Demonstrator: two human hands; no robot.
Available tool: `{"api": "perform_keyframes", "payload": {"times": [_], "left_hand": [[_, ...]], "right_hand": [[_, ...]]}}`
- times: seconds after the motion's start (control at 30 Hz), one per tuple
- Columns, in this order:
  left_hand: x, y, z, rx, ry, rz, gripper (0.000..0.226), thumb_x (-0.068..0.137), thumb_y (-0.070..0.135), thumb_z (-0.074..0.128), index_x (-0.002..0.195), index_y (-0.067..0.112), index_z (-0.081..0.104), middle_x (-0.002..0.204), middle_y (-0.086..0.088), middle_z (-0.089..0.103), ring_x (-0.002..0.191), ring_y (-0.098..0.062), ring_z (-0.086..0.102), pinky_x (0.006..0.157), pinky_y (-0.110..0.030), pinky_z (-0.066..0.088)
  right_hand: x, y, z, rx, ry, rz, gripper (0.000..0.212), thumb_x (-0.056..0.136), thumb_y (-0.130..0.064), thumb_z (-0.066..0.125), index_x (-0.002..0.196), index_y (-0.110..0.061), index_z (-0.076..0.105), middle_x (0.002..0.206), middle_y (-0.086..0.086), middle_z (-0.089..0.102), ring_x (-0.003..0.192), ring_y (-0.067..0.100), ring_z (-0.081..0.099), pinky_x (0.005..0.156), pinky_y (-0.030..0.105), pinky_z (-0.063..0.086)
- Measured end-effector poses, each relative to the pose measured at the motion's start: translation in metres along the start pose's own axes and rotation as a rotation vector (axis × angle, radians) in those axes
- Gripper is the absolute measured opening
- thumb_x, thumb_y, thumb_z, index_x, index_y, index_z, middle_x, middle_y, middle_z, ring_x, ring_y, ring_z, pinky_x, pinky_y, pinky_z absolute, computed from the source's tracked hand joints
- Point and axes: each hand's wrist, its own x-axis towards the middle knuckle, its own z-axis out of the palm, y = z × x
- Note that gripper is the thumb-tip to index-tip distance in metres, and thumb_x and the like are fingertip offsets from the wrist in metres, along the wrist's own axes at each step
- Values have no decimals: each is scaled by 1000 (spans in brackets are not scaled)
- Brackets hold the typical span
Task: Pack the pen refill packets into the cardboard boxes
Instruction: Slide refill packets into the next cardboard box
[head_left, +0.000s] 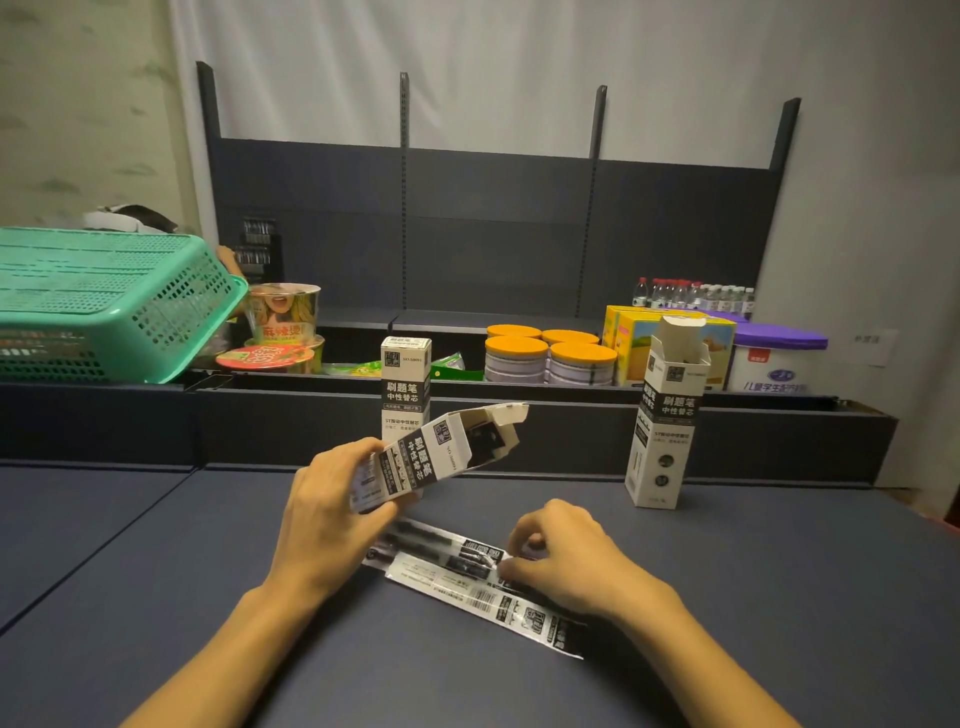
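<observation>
My left hand (327, 512) grips a white-and-black cardboard box (434, 454), tilted with its open flap end up and to the right; dark contents show inside the mouth. Flat on the dark table lie pen refill packets (452, 569), long clear sleeves with black-and-white print, running diagonally toward the lower right. My right hand (563, 558) pinches the packets near their middle with curled fingers. A closed box of the same kind (406, 379) stands upright behind the held one. Another one with its top flap open (667, 415) stands upright at the right.
A green plastic basket (104, 304) sits tipped at the left on the ledge. Behind the table a low shelf holds instant-noodle cups (280, 317), orange-lidded tins (550, 356), yellow cartons (639, 338), a purple-lidded tub (774, 358) and water bottles (691, 293).
</observation>
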Motion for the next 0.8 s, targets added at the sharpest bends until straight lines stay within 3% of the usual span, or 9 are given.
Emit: {"api": "perform_keyframes", "payload": {"times": [0.17,0.27,0.33,0.4,0.5,0.6,0.7,0.8], "left_hand": [[0,2,-2,-5,4,-18,57,67,39,67,117,15,57,109,-4,64,96,-5,47,82,-18,33],[0,1,-2,-4,4,-22,58,66,38,69,118,15,57,109,-5,64,96,-7,49,82,-17,33],[0,0,-2,0,10,-28,58,67,39,70,118,15,57,109,-4,64,95,-9,50,82,-17,33],[0,-2,-2,-1,20,-38,58,68,41,70,119,16,57,109,-1,63,96,-8,50,81,-20,34],[0,-5,-1,-5,25,-47,57,69,41,71,119,18,56,110,1,63,97,-7,50,83,-21,35],[0,-7,0,-10,30,-53,56,69,40,71,119,20,57,110,3,62,97,-8,51,84,-26,37],[0,-8,1,-8,29,-57,56,69,42,71,119,19,57,110,4,62,97,-10,52,83,-26,37],[1,-8,1,2,28,-62,56,69,42,70,119,19,57,110,2,63,97,-10,51,82,-27,37]], "right_hand": [[-2,1,-6,165,34,-15,12,80,-29,74,81,-24,63,87,-7,62,74,5,58,59,13,46],[-2,1,-11,360,146,-57,13,80,-19,74,73,-20,63,71,-4,65,62,2,59,61,19,50],[-5,-1,-19,603,235,-126,11,81,-9,74,76,-11,65,77,8,70,67,13,66,63,32,54],[-10,-4,-30,859,317,-202,8,84,0,70,83,-2,62,78,19,69,63,22,67,54,30,53],[-15,-6,-43,1044,485,-257,8,86,0,67,89,4,61,72,15,67,58,21,65,51,27,52],[-17,-4,-48,1123,551,-262,14,84,-3,68,89,8,63,71,9,67,61,17,64,56,24,52],[-20,-6,-49,1082,529,-290,18,83,-9,69,84,8,66,71,14,67,63,16,61,62,23,52],[-22,-9,-48,1060,549,-289,19,87,-10,65,85,8,63,64,13,65,58,15,61,56,22,51]]}}
